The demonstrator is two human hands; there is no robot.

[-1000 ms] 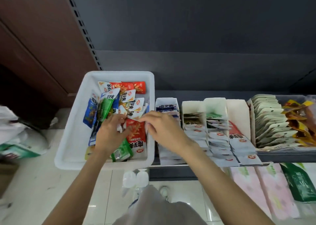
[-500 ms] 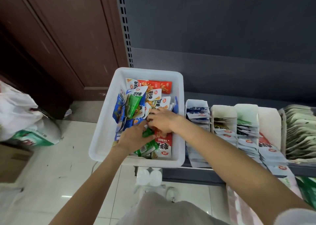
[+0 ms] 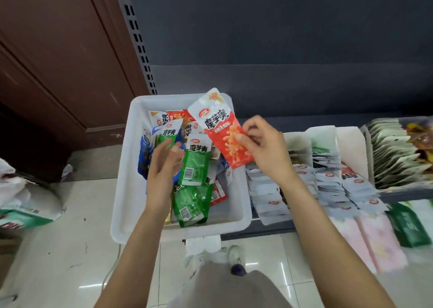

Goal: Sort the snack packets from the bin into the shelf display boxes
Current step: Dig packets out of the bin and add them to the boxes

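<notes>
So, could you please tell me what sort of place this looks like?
Probably a small shop aisle: a slotted shelf upright, display boxes of packets on a shelf, and a white bin of snack packets being stocked.

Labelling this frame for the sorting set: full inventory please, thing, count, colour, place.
bin: one, white plastic, centre, at the left end of the shelf.
red packet: one, red and white, held up over the bin's right rim.
green packets: at least two, front middle of the bin.
other packets: several, blue, red, white, at the bin's back and left; count unclear.
display boxes: about four, white card, on the shelf right of the bin, with rows of pale packets.
tan pouches: one stack, far right of the shelf.
plastic bags: white, on the floor at left.
left hand: fingers straight, over the bin's packets, holding nothing plainly visible.
right hand: pinches the red packet.
</notes>
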